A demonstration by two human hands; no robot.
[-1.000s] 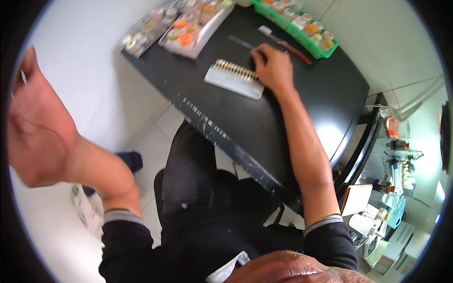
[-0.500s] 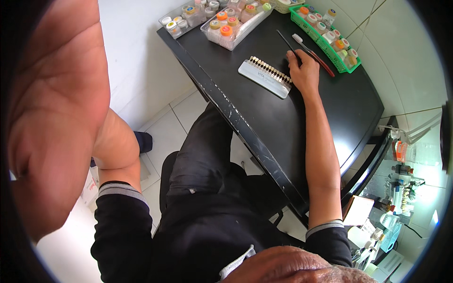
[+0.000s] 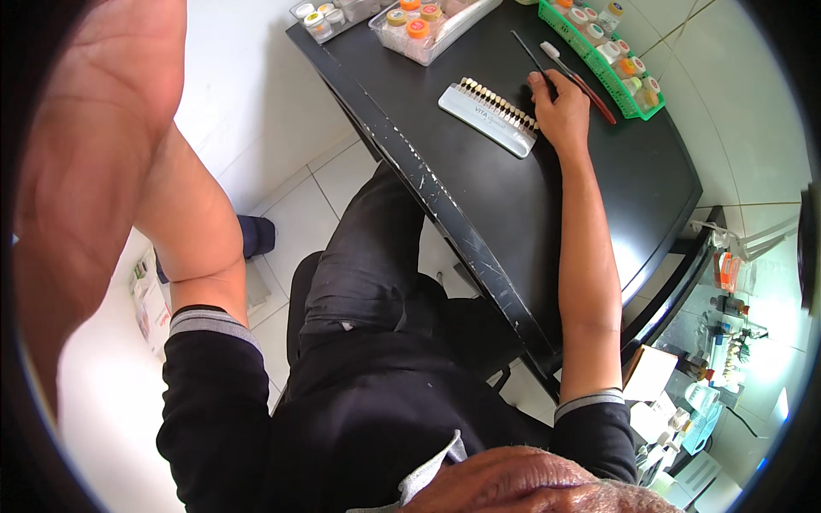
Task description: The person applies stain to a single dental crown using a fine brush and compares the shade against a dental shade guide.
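My right hand [image 3: 563, 111] rests on the black tabletop [image 3: 505, 201], fingers closed round a thin dark stick-like tool [image 3: 527, 51]; its lower part is hidden in the hand. Just right of it lies a toothbrush [image 3: 585, 86] with white bristles and a red handle. To the hand's left sits a tooth shade guide [image 3: 487, 120], a pale bar with a row of tooth-shaped tabs. Very large at the left edge, my raised left hand [image 3: 103, 128] shows its palm close to the camera, away from the table. Its fingers are cut off by the picture's edge.
Clear plastic trays [image 3: 428, 51] of small capped jars stand along the table's far edge. A green basket [image 3: 629, 94] of similar jars is at the far right, by the tiled wall [image 3: 744, 128]. Bottles and papers crowd a second surface [image 3: 680, 342] at lower right.
The table and its things appear slightly higher and farther right in the picture. My left hand has shifted up and left. The right hand keeps its place beside the shade guide.
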